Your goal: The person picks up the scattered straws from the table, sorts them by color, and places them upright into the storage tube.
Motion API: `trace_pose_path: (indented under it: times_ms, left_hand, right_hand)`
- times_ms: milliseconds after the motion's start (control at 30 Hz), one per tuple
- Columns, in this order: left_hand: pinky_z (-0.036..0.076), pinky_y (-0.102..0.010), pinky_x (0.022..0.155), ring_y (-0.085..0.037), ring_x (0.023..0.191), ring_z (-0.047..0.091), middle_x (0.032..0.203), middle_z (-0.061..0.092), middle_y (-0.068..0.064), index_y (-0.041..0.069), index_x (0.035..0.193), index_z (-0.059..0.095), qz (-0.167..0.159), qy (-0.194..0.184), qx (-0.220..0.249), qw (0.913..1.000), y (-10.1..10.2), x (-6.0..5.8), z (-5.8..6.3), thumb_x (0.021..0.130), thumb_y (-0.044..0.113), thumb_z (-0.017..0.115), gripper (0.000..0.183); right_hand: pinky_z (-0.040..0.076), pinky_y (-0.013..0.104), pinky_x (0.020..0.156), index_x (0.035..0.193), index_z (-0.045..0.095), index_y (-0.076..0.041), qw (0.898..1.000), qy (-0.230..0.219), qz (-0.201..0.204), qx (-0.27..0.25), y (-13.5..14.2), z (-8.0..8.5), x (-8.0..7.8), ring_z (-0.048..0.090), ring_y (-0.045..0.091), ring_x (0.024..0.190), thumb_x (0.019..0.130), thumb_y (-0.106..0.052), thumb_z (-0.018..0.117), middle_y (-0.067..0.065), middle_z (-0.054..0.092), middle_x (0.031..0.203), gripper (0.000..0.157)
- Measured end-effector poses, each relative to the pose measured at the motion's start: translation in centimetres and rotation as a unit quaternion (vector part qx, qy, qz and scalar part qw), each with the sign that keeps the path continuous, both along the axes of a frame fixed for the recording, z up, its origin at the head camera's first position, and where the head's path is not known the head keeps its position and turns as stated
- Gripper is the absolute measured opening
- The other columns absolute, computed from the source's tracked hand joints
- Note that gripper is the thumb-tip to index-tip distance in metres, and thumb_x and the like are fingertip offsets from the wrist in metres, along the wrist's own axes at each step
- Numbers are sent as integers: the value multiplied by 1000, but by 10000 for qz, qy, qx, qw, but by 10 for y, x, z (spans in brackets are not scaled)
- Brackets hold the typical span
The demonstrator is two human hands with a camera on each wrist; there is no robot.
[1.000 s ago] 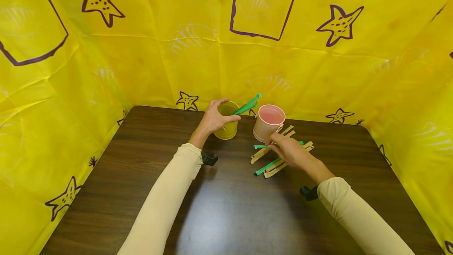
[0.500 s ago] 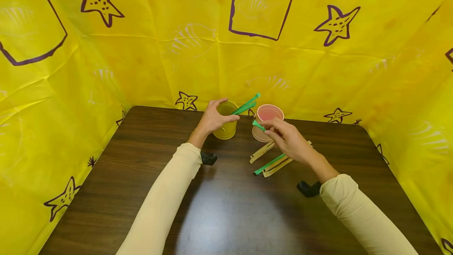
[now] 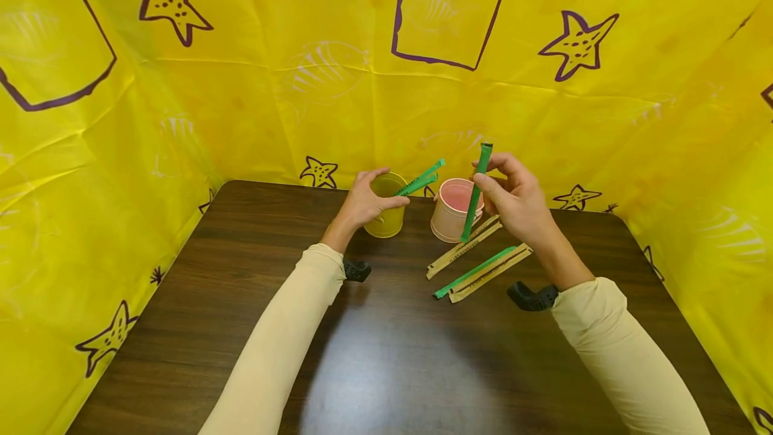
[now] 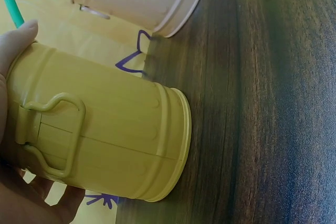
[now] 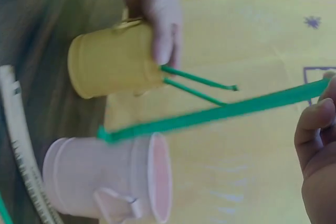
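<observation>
My left hand (image 3: 365,201) holds the small yellow bucket (image 3: 389,225) near its rim, thumb on the near side. Two green stick packets (image 3: 418,184) lean out of that bucket over its right edge. Between thumb and fingers, my right hand (image 3: 521,200) pinches another slim green stick packet (image 3: 476,200) near its upper end. It is raised almost upright in front of a pink bucket (image 3: 445,219); the right wrist view shows the packet (image 5: 210,117) at full length. The left wrist view shows the yellow bucket's side handle (image 4: 79,129) and its base on the table.
In front of the pink bucket lie brown stick packets (image 3: 461,252) and one green stick packet (image 3: 468,275) beside more brown ones (image 3: 492,275). The dark wooden table (image 3: 386,368) backs onto a yellow printed cloth (image 3: 338,113). Each wrist wears a black camera mount (image 3: 531,297).
My right hand has lifted a green stick packet from the pile, moved up and right, and turned it nearly upright. The left hand and both buckets have stayed put.
</observation>
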State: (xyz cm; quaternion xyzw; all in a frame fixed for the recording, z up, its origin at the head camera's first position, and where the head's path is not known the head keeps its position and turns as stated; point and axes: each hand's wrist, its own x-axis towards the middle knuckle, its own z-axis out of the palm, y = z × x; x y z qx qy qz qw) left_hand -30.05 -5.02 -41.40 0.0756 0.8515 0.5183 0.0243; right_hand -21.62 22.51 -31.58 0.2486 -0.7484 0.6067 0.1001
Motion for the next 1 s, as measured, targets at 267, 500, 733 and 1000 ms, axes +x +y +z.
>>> trace_pose_path:
  times_ms: [267,500,733,1000]
  left_hand:
    - [52,-45,90,-35,131,46,156,36,-12,21,155,45,-29,-26,27,10000,-4,0,-2,79,47,86,90]
    - [49,-49,102,-36,138,43,155,36,-13,20,154,46,-46,13,104,9999,-6,0,-2,80,44,87,88]
    - [50,-48,99,-35,136,44,156,36,-13,21,154,46,-70,26,122,9999,-5,0,-2,80,43,87,88]
    - [47,-50,104,-35,132,47,155,36,-13,22,154,46,-115,-18,224,9997,-4,0,-2,77,49,87,91]
  right_hand:
    - [36,21,45,110,60,-10,9785,154,-105,-2054,-14,15,-18,41,13,45,100,1,60,2,69,93,15]
    - [29,23,43,108,59,-8,9589,220,-189,-2822,-27,24,-37,36,14,44,97,-1,65,6,70,90,14]
    - [29,18,40,108,61,-5,9770,-214,-830,-1953,-44,20,-59,36,7,40,92,-8,75,0,67,88,22]
    - [48,18,64,106,65,-8,9910,-232,-1147,-651,-63,0,-76,61,5,69,91,-15,78,-10,73,92,21]
